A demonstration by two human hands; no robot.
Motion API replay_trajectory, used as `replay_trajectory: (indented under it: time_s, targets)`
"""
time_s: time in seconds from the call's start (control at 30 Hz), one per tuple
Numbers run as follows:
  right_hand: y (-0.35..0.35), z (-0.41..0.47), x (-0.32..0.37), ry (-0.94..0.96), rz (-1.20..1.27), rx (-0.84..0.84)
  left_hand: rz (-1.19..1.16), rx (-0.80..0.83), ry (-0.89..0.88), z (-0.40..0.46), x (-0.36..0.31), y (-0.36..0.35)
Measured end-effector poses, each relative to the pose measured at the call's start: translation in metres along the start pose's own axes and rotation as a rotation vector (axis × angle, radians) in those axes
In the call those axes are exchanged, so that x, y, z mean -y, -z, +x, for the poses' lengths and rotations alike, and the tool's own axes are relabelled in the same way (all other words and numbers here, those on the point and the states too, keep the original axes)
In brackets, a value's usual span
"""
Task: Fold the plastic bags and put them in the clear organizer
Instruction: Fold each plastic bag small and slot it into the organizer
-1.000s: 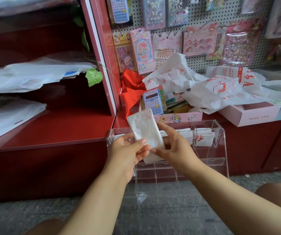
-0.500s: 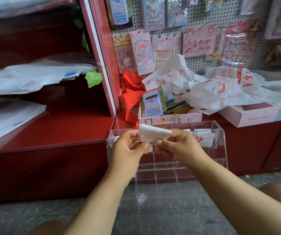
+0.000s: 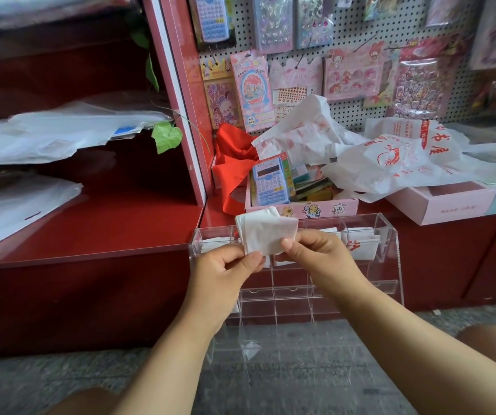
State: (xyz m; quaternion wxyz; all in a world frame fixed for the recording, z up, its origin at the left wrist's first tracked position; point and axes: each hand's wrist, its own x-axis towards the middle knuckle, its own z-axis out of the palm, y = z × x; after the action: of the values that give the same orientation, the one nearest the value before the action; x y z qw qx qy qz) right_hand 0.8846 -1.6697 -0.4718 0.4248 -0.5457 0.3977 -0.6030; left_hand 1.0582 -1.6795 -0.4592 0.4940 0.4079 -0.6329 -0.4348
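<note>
Both hands are pinching one folded white plastic bag (image 3: 266, 233) just above the top rear edge of the clear organizer (image 3: 387, 265), which is standing on the floor (image 3: 61, 381) against the red bench (image 3: 106, 235). The left hand (image 3: 225, 274) is gripping the bag's lower left corner; the right hand (image 3: 315, 253) is holding its lower right edge. Folded bags are sitting in the organizer's top compartments. Loose bags (image 3: 390, 163) are lying along the bench's back edge.
</note>
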Motion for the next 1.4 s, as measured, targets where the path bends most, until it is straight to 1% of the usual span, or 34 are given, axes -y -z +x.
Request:
replay_trajectory:
  time_s: [0.2, 0.4, 0.53, 0.6, 0.73, 0.8, 0.87, 0.93, 1.0, 1.07, 1.13, 1.2, 1.27, 1.33, 1.4]
  targets:
    - [-0.005, 0.003, -0.009, -0.052, 0.143, -0.036, -0.021, -0.021, -0.017, -0.002, 0.006, -0.003]
    - [-0.007, 0.005, -0.008, -0.080, 0.243, -0.074, 0.071, -0.009, -0.062, -0.003, 0.012, -0.004]
    - [-0.007, 0.006, -0.005, -0.108, 0.336, -0.147, 0.125, 0.018, -0.098, -0.004, 0.018, -0.005]
    - [-0.005, 0.006, -0.004, -0.123, 0.358, -0.187, 0.158, 0.033, -0.115, -0.005, 0.022, -0.005]
    - [-0.002, 0.007, -0.002, -0.087, 0.327, -0.202, 0.214, 0.068, -0.144, -0.004, 0.033, -0.002]
    - [-0.002, 0.007, -0.002, -0.068, 0.291, -0.203, 0.175, 0.045, -0.108, -0.004, 0.034, -0.002]
    - [-0.001, 0.007, -0.004, -0.051, 0.258, -0.196, 0.038, -0.019, -0.021, 0.000, 0.031, -0.004]
    - [-0.002, 0.007, -0.007, -0.054, 0.211, -0.174, -0.071, -0.028, 0.083, 0.008, 0.030, -0.002]
    - [-0.006, 0.008, -0.012, -0.079, 0.151, -0.141, -0.054, -0.009, 0.140, 0.018, 0.028, 0.001]
    - [-0.010, 0.011, -0.014, -0.112, 0.103, -0.098, 0.006, 0.006, 0.117, 0.025, 0.022, 0.005]
    - [-0.013, 0.018, -0.013, -0.132, 0.030, -0.051, 0.089, -0.012, 0.053, 0.033, 0.015, 0.009]
    - [-0.015, 0.029, -0.010, -0.106, -0.140, -0.001, 0.150, -0.032, -0.004, 0.042, 0.013, 0.016]
    - [-0.017, 0.039, -0.007, -0.032, -0.376, 0.034, 0.191, -0.041, -0.043, 0.053, 0.014, 0.023]
    - [-0.018, 0.047, -0.010, 0.053, -0.584, 0.038, 0.242, -0.039, -0.059, 0.061, 0.020, 0.026]
    - [-0.018, 0.052, -0.018, 0.126, -0.741, 0.019, 0.290, -0.035, -0.052, 0.066, 0.028, 0.026]
